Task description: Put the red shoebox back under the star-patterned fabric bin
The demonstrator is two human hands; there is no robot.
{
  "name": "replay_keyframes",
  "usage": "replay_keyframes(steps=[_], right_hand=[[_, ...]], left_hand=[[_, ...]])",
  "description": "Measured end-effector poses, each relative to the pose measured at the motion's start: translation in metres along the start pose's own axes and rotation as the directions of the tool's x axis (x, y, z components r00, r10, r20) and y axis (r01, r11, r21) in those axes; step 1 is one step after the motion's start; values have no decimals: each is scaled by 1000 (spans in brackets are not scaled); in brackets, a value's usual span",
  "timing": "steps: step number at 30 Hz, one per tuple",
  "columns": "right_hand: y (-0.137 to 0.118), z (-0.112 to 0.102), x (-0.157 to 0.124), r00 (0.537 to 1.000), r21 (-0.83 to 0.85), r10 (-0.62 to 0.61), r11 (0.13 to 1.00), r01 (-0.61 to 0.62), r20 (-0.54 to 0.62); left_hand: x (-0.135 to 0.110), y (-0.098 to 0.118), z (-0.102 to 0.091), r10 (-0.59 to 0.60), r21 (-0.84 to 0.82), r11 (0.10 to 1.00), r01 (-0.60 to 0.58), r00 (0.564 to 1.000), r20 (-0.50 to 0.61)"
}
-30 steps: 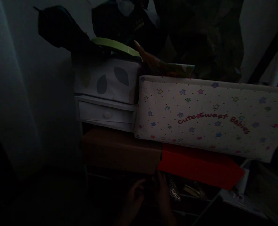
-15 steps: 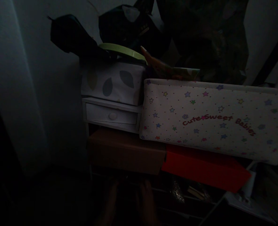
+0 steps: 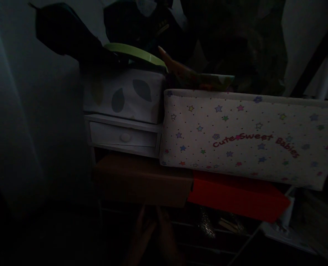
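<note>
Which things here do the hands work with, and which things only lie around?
In hand:
left hand and right hand, close together in the dark under the brown box; too dark to tell what they hold.

Lying about:
red box, star-print cushion, small white drawer, leaf-print box, green plate.

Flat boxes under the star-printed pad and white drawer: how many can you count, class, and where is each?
2. The brown box lies under the white drawer; the red box lies beside it, under the star-printed pad. Darkness may hide more.
</note>
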State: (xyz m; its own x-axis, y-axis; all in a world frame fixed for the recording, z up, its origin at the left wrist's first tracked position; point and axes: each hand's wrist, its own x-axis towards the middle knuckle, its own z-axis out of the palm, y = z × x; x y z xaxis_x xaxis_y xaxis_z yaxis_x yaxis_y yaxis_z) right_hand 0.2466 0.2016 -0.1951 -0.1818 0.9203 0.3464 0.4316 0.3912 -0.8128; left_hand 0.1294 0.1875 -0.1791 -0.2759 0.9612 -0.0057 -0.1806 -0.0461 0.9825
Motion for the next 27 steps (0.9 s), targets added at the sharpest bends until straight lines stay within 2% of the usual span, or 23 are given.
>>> replay_keyframes(steps=[4, 6, 10, 12, 14, 18, 20, 23, 27], right_hand=[[3, -5, 3, 997, 184, 71, 981, -66, -23], [-4, -9, 4, 989, 311, 147, 941, -130, -32], [-20, -16, 6, 963, 615, 264, 767, -183, -43], [-20, -16, 6, 955, 734, 295, 656, -177, -34], [-13, -14, 5, 941, 784, 335, 598, -166, -56], [6, -9, -3, 903, 762, 401, 630, -148, -156], [9, -9, -6, 907, 752, 382, 647, -124, -179], [7, -10, -7, 918, 757, 359, 643, -114, -167], [0, -12, -5, 899, 744, 408, 648, -162, -160]], left_hand=[[-5, 0, 13, -53, -37, 998, 57, 992, 115], [-7, 1, 17, -38, 4, 999, 38, 986, 161], [-9, 6, 21, 77, 260, 955, -140, 968, 237], [-11, 13, 23, 124, 380, 894, -240, 945, 304], [-14, 20, 26, 121, 443, 850, -284, 925, 361], [-17, 25, 31, 125, 422, 856, -299, 912, 391], [-18, 23, 33, 149, 394, 866, -307, 911, 384], [-20, 19, 34, 165, 340, 890, -303, 911, 378], [-22, 20, 36, 181, 280, 912, -299, 907, 379]])
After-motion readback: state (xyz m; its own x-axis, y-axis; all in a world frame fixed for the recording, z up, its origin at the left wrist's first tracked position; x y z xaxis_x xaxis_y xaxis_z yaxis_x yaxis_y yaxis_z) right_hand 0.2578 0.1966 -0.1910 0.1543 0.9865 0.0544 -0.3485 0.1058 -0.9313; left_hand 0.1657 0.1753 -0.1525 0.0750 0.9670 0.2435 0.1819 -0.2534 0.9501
